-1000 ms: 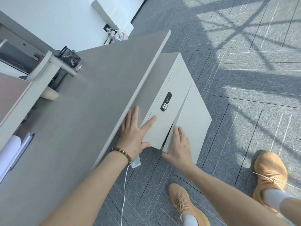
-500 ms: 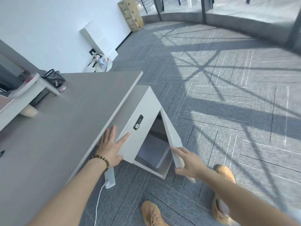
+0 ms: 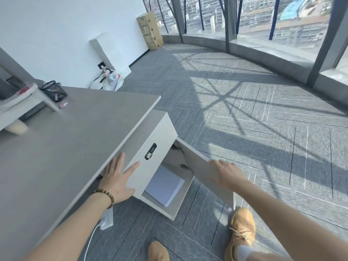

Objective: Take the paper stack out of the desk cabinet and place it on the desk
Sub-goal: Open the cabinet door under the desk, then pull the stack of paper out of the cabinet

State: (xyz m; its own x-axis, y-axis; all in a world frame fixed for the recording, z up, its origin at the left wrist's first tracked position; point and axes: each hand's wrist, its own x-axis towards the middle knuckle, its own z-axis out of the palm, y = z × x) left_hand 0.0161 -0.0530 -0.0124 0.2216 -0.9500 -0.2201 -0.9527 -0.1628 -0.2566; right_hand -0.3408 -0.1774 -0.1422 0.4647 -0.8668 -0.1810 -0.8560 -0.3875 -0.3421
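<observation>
A white cabinet stands under the right end of the grey desk. Its door is swung wide open to the right. Inside, on the cabinet floor, lies a white paper stack. My left hand rests flat, fingers spread, on the cabinet's front panel below the combination lock. My right hand grips the outer edge of the open door. The back of the stack is hidden behind the front panel.
A black mesh pen holder and a white monitor riser sit at the far left of the desk. A white power strip hangs below the desk edge. My two tan shoes stand on grey carpet. Bags lie by the wall.
My right hand has pulled the cabinet door from nearly closed to wide open, and the paper stack inside has come into sight. My left hand stayed on the cabinet front. The view tilted up.
</observation>
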